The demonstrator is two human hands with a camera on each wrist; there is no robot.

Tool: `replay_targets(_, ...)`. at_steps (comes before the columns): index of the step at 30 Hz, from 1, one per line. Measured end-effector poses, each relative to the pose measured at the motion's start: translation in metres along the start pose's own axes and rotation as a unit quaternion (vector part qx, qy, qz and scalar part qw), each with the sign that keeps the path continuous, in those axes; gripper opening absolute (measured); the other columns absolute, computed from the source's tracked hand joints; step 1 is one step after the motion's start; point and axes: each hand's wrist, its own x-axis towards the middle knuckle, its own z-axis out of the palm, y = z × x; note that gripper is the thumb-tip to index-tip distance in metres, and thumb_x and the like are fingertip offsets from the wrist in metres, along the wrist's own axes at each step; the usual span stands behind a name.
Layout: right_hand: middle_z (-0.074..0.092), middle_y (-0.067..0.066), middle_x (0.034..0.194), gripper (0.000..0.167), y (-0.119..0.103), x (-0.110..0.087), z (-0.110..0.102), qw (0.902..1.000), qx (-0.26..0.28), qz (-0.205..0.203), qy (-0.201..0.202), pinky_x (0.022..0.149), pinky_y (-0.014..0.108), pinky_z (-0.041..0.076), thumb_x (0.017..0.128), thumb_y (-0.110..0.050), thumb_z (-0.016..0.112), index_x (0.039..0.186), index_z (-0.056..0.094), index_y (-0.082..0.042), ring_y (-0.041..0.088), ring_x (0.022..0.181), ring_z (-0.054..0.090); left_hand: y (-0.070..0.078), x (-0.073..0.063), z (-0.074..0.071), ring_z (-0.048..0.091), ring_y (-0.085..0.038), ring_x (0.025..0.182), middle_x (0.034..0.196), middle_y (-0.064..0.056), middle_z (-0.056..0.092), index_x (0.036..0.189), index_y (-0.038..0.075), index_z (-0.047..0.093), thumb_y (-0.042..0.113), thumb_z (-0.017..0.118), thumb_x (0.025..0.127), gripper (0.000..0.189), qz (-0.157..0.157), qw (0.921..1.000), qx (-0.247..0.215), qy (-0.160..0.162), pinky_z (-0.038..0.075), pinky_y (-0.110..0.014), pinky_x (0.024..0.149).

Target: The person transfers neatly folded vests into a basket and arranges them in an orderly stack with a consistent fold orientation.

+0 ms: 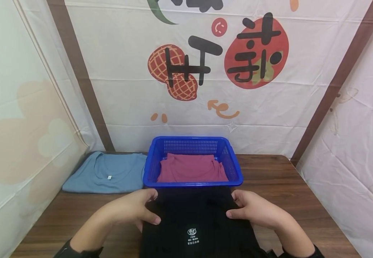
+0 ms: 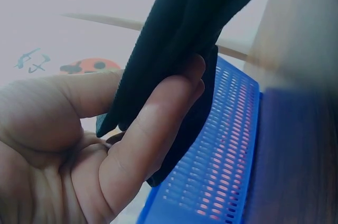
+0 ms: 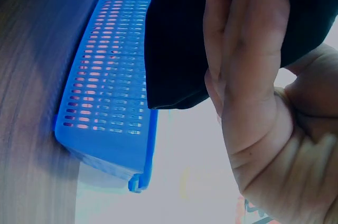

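A folded black garment (image 1: pixel 202 218) with a small white print hangs between both hands, in front of the blue basket (image 1: pixel 193 184). My left hand (image 1: pixel 138 208) pinches its left edge, thumb on top and fingers beneath. On the opposite edge, my right hand (image 1: pixel 254 208) grips the cloth the same way. The left wrist view shows the black cloth (image 2: pixel 169 49) between thumb and fingers. In the right wrist view, the fingers lie under the black cloth (image 3: pixel 177 44), and the thumb is mostly hidden. Inside the basket lies a folded dark pink garment (image 1: pixel 191 168).
A folded light blue shirt (image 1: pixel 109 175) lies left of the basket on the brown wooden table (image 1: pixel 270 172). A white printed cloth (image 1: pixel 125 107) hangs behind the table, with further cloth walls on the left and right.
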Motion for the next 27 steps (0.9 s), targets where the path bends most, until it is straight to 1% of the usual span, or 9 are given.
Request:
replay_targets(6,0.073,0.008,0.08,0.032,-0.001,-0.003,-0.002,0.9995,0.019,-0.024,-0.004,0.057,0.027,0.052,0.095,-0.023,0.074,0.105,0.055,0.001,0.015,0.069,0.067,0.004,-0.005,-0.003,0.069,-0.029,0.076,0.146,-0.041,0.041,0.135,-0.008,0.047,0.009,0.087,0.079,0.071,0.018,0.9998,-0.004,0.0,0.059,-0.046,0.055)
replay_targets(12,0.076,0.014,0.09,0.036,-0.004,-0.009,-0.006,0.9982,0.047,-0.035,-0.007,0.07,0.034,0.061,0.096,-0.02,0.072,0.114,0.055,0.005,0.026,0.081,0.075,0.009,-0.012,-0.005,0.054,-0.042,0.12,0.147,-0.037,0.042,0.136,-0.006,0.045,0.011,0.086,0.081,0.071,0.049,0.9987,-0.012,0.011,0.059,-0.048,0.057)
replay_targets(14,0.076,0.016,0.094,0.038,-0.006,-0.01,-0.008,0.9971,0.067,-0.036,-0.009,0.072,0.036,0.062,0.097,-0.02,0.071,0.118,0.053,0.007,0.029,0.085,0.076,0.01,-0.014,-0.006,0.044,-0.048,0.132,0.15,-0.037,0.038,0.139,-0.007,0.042,0.012,0.085,0.081,0.074,0.057,0.998,-0.022,0.015,0.06,-0.049,0.061)
replay_targets(16,0.076,0.018,0.098,0.041,-0.008,-0.011,-0.009,0.9956,0.087,-0.036,-0.01,0.074,0.038,0.062,0.098,-0.019,0.07,0.121,0.051,0.009,0.03,0.087,0.076,0.011,-0.014,-0.008,0.04,-0.049,0.137,0.15,-0.033,0.041,0.138,-0.005,0.043,0.015,0.085,0.082,0.073,0.068,0.9973,-0.011,0.023,0.059,-0.053,0.077)
replay_targets(19,0.076,0.02,0.101,0.041,-0.01,-0.012,-0.01,0.9926,0.115,-0.037,-0.008,0.075,0.039,0.062,0.099,-0.018,0.069,0.122,0.048,0.01,0.03,0.089,0.076,0.013,-0.012,-0.01,0.039,-0.045,0.139,0.142,-0.025,0.051,0.133,0.0,0.045,0.019,0.084,0.084,0.066,0.083,0.996,0.007,0.033,0.051,-0.057,0.097)
replay_targets(21,0.075,0.021,0.102,0.041,-0.01,-0.011,-0.011,0.9912,0.126,-0.039,-0.004,0.074,0.039,0.062,0.099,-0.017,0.068,0.121,0.047,0.01,0.03,0.088,0.076,0.014,-0.01,-0.011,0.049,-0.039,0.131,0.133,-0.017,0.057,0.13,0.003,0.046,0.021,0.083,0.086,0.06,0.089,0.9954,0.007,0.033,0.047,-0.056,0.102)
replay_targets(24,0.075,0.022,0.102,0.04,-0.011,-0.01,-0.012,0.9898,0.135,-0.044,0.005,0.073,0.039,0.062,0.1,-0.017,0.067,0.121,0.046,0.009,0.028,0.086,0.076,0.014,-0.006,-0.013,0.064,-0.036,0.114,0.125,-0.02,0.064,0.133,0.002,0.04,0.017,0.078,0.091,0.058,0.099,0.9932,-0.061,0.012,0.055,-0.054,0.094)
replay_targets(26,0.075,0.022,0.102,0.041,-0.012,-0.009,-0.013,0.9892,0.139,-0.047,0.012,0.073,0.039,0.062,0.1,-0.018,0.067,0.122,0.044,0.009,0.028,0.086,0.076,0.014,-0.003,-0.014,0.07,-0.032,0.092,0.125,-0.023,0.062,0.137,0.002,0.037,0.016,0.074,0.094,0.059,0.098,0.99,-0.101,0.005,0.06,-0.046,0.081)
replay_targets(27,0.075,0.022,0.103,0.042,-0.012,-0.008,-0.014,0.9888,0.141,-0.047,0.016,0.073,0.039,0.062,0.1,-0.018,0.067,0.122,0.044,0.009,0.028,0.086,0.076,0.014,-0.002,-0.014,0.069,-0.031,0.09,0.129,-0.025,0.059,0.139,0.002,0.035,0.016,0.073,0.095,0.06,0.098,0.9884,-0.116,0.009,0.061,-0.044,0.078)
